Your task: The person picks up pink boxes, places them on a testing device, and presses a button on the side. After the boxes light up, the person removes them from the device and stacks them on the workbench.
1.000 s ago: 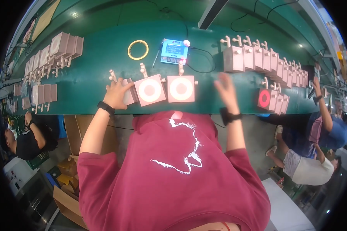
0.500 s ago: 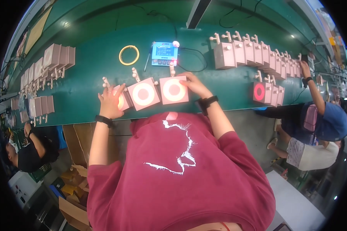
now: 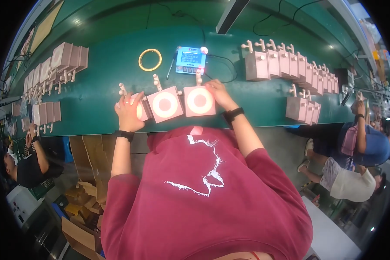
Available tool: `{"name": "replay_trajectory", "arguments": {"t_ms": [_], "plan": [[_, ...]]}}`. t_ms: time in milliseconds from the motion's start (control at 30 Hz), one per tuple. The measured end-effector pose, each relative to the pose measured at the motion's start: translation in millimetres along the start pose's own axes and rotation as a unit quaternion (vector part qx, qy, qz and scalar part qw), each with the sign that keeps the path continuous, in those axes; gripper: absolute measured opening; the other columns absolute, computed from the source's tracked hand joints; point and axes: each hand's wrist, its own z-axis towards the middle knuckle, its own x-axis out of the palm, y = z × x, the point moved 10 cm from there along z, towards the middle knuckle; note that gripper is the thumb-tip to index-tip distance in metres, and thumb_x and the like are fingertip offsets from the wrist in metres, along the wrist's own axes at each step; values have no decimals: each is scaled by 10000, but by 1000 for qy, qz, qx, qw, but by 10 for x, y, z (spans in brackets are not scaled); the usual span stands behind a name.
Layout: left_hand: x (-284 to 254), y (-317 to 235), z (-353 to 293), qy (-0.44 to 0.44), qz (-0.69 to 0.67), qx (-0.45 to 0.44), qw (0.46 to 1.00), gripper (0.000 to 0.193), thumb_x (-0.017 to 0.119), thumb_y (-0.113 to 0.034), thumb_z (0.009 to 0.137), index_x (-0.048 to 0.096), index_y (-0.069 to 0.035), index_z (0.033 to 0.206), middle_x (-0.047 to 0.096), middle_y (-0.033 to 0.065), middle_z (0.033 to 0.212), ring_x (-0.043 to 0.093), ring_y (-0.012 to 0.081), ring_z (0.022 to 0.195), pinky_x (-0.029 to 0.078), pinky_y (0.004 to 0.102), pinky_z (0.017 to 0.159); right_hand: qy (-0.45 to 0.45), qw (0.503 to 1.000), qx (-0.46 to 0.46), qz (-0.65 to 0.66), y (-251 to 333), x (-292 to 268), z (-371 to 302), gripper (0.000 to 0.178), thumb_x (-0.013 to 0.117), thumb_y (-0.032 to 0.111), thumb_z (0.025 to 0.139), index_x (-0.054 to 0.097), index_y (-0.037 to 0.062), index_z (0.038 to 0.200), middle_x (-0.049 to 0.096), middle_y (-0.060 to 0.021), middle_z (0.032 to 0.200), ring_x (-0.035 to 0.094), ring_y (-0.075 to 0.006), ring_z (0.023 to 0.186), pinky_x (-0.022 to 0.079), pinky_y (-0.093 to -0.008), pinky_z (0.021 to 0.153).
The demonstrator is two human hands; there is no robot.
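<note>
Right hand [image 3: 220, 94] has moved in, half-curled at right box [image 3: 199, 101], grip unclear, left hand [image 3: 129, 116] spread over left box [image 3: 144, 111], whose sides, probably stiff, suit gripping.

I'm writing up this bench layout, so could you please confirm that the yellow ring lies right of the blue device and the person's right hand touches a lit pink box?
Not quite: in the head view, the yellow ring lies left of the blue device, not right. The rest holds: the person's right hand touches a lit pink box.
</note>
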Motion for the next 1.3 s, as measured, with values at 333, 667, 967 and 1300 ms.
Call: {"name": "replay_trajectory", "arguments": {"t_ms": [333, 667, 967, 1300], "plan": [[-4, 4, 6, -2, -9, -3, 1000, 916, 732, -134, 488, 461, -303, 1347, 407, 144, 1359, 332, 407, 1285, 247, 598, 997, -47, 993, 7, 108, 98, -96, -131, 275, 615, 231, 868, 631, -29, 955, 567, -105, 992, 545, -227, 900, 429, -325, 808], [-27, -31, -8, 8, -8, 2, 1000, 908, 703, -96, 495, 461, -287, 1349, 417, 146, 1350, 344, 414, 1269, 267, 581, 985, -94, 994, -44, 31, 155, -121, -256, 303, 608, 243, 891, 615, -31, 1021, 578, -105, 976, 567, -208, 849, 445, -301, 778], [36, -363, -19, 29, -56, 24, 998, 909, 681, -67, 496, 451, -259, 1354, 443, 140, 1328, 382, 411, 1229, 282, 570, 978, -114, 992, 12, 52, -119, -526, -536, 276, 580, 200, 918, 614, 0, 1105, 663, -112, 944, 616, -166, 848, 484, -295, 756], [75, -748, 161, -17, -86, 80, 993, 880, 670, -77, 500, 463, -237, 1340, 443, 101, 1349, 361, 380, 1260, 266, 553, 996, -202, 974, 7, 105, -190, -1205, -740, 317, 559, 231, 951, 587, -31, 1128, 656, -86, 955, 612, -140, 862, 486, -267, 771]]}}
